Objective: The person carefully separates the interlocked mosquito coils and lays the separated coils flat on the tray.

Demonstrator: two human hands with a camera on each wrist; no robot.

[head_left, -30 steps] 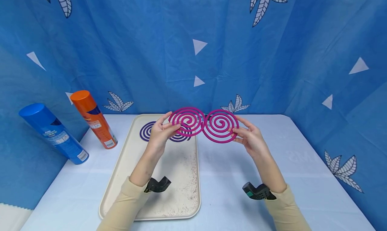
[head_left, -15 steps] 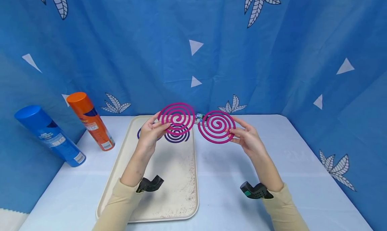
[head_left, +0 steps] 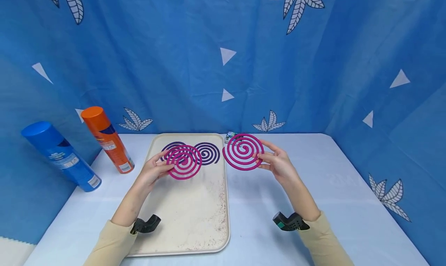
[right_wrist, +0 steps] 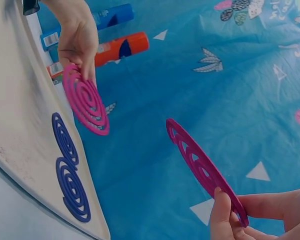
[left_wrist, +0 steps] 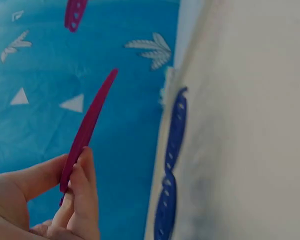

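My left hand (head_left: 153,171) pinches a magenta mosquito coil (left_wrist: 85,132) at its left edge, thumb on one face and fingers on the other. That coil is held up over the far part of a cream tray (head_left: 195,211). In my right hand (head_left: 280,164) a second magenta mosquito coil (head_left: 245,150) is pinched by its right edge, in the air just right of the tray. The two coils are apart. Two joined dark purple mosquito coils (head_left: 205,155) lie at the tray's far end; the left one is partly covered by the left magenta coil in the head view.
A blue spray can (head_left: 66,161) and an orange spray can (head_left: 109,142) stand left of the tray. Behind the right magenta coil, a small printed packet (head_left: 230,136) lies at the tray's far right corner. A blue curtain (head_left: 181,64) borders the white table (head_left: 313,188).
The magenta coils, touching or overlapping a second ago, are now separated. My left hand has moved left and down with its coil; my right hand has shifted slightly left and lower.
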